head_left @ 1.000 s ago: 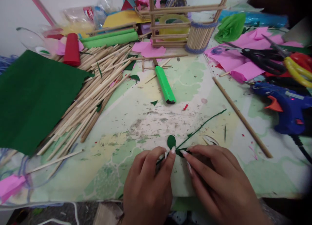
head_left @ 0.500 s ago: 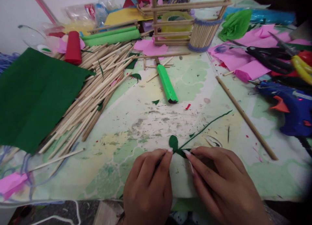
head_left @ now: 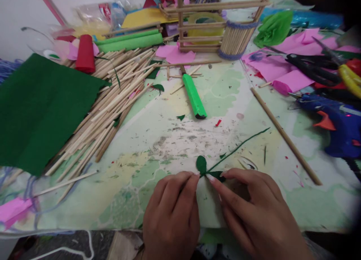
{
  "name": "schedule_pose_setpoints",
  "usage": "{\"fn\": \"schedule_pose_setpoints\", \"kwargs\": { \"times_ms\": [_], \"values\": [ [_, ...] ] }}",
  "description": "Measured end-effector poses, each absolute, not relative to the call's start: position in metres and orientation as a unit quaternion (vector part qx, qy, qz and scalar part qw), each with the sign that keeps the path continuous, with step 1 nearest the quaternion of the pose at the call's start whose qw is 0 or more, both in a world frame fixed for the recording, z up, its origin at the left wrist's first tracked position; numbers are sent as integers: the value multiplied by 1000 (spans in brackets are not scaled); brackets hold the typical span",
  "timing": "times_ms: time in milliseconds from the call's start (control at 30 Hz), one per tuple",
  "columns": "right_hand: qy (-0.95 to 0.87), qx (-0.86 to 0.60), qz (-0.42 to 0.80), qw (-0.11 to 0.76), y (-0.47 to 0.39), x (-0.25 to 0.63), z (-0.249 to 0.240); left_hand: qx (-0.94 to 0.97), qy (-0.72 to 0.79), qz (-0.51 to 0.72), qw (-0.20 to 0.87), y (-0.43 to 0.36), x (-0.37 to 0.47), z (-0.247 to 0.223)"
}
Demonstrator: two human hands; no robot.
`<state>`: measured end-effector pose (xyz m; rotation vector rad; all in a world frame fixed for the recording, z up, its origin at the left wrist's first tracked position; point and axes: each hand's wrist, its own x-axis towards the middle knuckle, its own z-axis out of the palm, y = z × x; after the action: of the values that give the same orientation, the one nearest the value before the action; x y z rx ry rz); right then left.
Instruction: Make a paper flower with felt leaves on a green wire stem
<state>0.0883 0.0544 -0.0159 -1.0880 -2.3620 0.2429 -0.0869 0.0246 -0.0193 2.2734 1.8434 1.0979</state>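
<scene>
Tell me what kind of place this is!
Probably a craft workspace: there's a glue gun, black scissors and a big pile of sticks.

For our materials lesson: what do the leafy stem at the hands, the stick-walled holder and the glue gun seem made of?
Leafy stem: dull green paper or felt; its flat parts look thin and shineless.
Stick-walled holder: probably bare wood or bamboo, going by tan, unpainted rods side by side; the purple trim looks like yarn.
Glue gun: likely hard plastic, from its smooth blue moulded body.
</scene>
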Motion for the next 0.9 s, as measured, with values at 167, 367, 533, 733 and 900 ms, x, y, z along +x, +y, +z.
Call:
{"fn": "schedule_pose_setpoints", "kwargs": {
  "times_ms": [167, 367, 533, 733, 900],
  "values": [
    [-855, -411, 92, 304, 54, 94, -14, 724, 592, 355, 2, 25, -88, -20],
    [-814, -424, 142, 370, 54, 99, -7, 708, 605, 365, -1, 24, -88, -20],
    [-826, -409, 147, 360, 55, 92, -10, 685, 624, 375, -26, 23, -85, -22],
    [-837, -406, 152, 334, 55, 87, -15, 677, 629, 378, -55, 25, -83, -24],
    [-842, -397, 153, 333, 54, 88, -14, 674, 641, 365, -37, 27, -82, -23]
  ]
}}
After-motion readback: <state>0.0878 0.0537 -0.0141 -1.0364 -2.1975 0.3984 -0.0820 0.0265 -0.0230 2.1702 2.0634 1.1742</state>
